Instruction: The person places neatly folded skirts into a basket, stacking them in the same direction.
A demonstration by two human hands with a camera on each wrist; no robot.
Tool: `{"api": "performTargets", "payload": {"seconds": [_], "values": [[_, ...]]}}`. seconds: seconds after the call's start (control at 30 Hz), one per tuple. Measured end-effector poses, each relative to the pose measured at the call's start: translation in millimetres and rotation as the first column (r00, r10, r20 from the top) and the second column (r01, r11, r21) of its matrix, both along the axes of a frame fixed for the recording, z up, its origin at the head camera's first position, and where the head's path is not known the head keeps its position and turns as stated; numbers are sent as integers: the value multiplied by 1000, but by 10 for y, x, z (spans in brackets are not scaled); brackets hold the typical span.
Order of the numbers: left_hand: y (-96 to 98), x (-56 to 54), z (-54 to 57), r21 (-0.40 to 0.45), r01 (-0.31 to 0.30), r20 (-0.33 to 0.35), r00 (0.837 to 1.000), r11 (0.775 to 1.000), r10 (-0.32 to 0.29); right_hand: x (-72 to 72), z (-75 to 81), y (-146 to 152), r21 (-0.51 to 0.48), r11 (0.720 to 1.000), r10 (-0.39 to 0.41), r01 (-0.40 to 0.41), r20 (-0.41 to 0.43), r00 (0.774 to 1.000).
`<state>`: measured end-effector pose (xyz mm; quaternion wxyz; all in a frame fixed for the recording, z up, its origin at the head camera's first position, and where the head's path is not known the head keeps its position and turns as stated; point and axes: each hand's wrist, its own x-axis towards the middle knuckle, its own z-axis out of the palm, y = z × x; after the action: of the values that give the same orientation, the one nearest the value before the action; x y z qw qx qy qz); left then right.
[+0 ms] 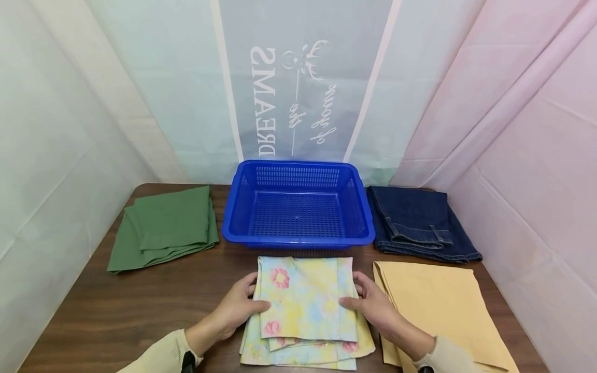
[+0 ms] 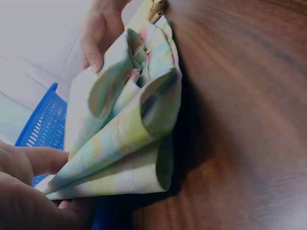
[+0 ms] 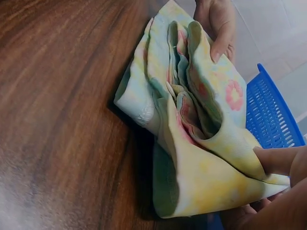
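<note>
A folded garment [image 1: 303, 305] in pastel yellow and blue with pink flowers is at the front middle of the table. My left hand [image 1: 240, 305] grips its left edge, thumb on top and fingers beneath. On the opposite edge, my right hand [image 1: 375, 305] pinches it in the same way. Both wrist views show the layers of the floral garment [image 2: 115, 139] fanned apart along the near side, with a dark shadow under it. In the right wrist view, the right thumb [image 3: 273, 160] presses on the cloth.
Just behind the garment stands a blue plastic basket [image 1: 298, 241] with nothing inside. Folded green cloth [image 1: 172, 220] lies to the left on the wooden table [image 1: 154, 311]. Folded dark blue jeans [image 1: 415, 212] lie right of the basket, with yellow folded cloth [image 1: 434, 300] in front. Curtains surround the table.
</note>
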<state>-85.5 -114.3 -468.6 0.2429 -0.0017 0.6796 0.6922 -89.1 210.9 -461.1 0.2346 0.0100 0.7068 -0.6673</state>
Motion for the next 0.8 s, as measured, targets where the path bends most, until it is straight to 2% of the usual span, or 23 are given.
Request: {"api": "performTargets", "payload": {"seconds": [0.13,0.3,0.43,0.6,0.8], "values": [[-19,37,-11,31,-28,3,1000,999,28,31,33,-6,11,1000,-20,20,-19,1000],[-59,85,37,87,-9,-4,1000,996,9,83,113,-15,23,999,-24,25,-49,998],[-92,110,105,118,-1,-23,1000,993,3,109,187,-23,-5,1000,-2,1,-65,998],[-118,112,232,147,6,-38,999,989,0,115,297,-26,-40,999,19,-23,-96,995],[-141,68,443,127,17,-81,997,992,-7,66,508,-28,-25,999,35,-39,-143,989]]}}
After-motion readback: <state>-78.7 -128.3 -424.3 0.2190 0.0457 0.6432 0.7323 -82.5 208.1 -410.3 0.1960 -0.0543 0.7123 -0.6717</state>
